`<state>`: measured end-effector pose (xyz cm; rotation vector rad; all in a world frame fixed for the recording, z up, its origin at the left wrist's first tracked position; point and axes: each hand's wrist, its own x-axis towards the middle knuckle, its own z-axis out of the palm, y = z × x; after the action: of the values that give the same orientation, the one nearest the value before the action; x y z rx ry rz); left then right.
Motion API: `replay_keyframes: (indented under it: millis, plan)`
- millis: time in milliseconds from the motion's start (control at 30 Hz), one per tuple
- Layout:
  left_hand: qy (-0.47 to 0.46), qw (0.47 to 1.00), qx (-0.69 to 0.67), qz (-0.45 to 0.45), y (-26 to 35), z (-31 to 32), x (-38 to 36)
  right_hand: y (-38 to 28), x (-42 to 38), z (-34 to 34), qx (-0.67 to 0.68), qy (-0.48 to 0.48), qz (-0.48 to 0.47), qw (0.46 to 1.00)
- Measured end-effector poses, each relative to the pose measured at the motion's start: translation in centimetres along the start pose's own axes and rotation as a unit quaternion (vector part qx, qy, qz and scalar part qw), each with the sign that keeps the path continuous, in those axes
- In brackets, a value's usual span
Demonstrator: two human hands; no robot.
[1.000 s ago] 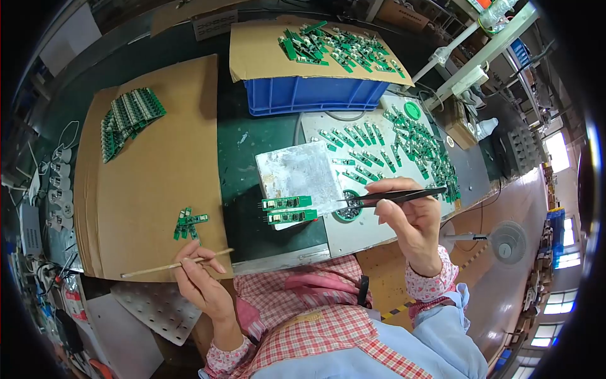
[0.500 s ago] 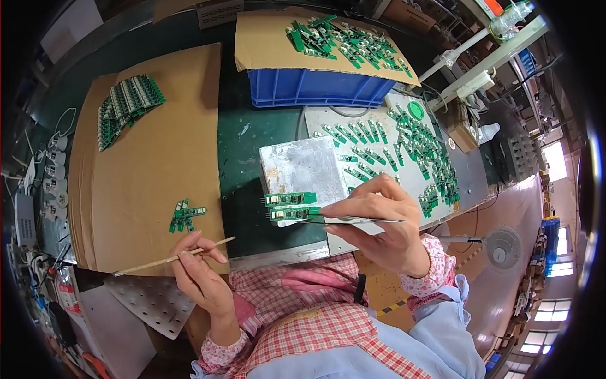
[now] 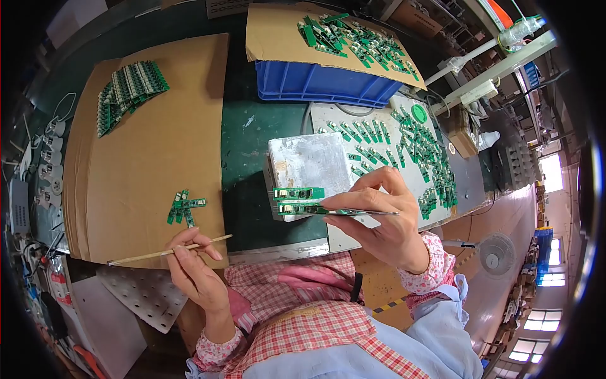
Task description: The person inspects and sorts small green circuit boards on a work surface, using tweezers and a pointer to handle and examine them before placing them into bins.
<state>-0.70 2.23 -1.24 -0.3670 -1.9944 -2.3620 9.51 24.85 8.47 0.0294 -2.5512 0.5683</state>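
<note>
My left hand (image 3: pixel 197 268) pinches a thin wooden stick (image 3: pixel 142 256) over the near edge of the left cardboard sheet. In my right hand (image 3: pixel 385 218) is a pair of metal tweezers (image 3: pixel 369 213), its tips at a green circuit board (image 3: pixel 302 208) on the near edge of a silvery metal block (image 3: pixel 309 163). Just behind that board, parallel to it, lies a second green board (image 3: pixel 298 193). A small pile of boards (image 3: pixel 185 206) rests on the cardboard beyond my left hand.
Stacked boards (image 3: pixel 129 91) lie on the cardboard sheet (image 3: pixel 151 164). A blue crate (image 3: pixel 322 83) carries cardboard with many boards. More boards (image 3: pixel 423 151) spread over a pale sheet at the right. A white fan (image 3: pixel 497 254) stands farther right.
The camera view has shifted slightly. The tweezers' tips are less distinct against the near board. Both hands keep their holds on the stick and the tweezers.
</note>
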Motion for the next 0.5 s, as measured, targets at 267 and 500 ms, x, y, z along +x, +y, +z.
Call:
replay_keyframes:
  millis: [267, 500]
  plan:
    - [0.002, 1.000, 0.004, -0.004, -0.09, 0.09, 0.02, 0.28, -0.21, 0.17, 0.006, 0.006, -0.006, 1.000]
    - [0.000, 1.000, 0.005, -0.005, -0.31, -0.12, 0.04, -0.23, -0.14, -0.18, -0.003, -0.005, 0.002, 1.000]
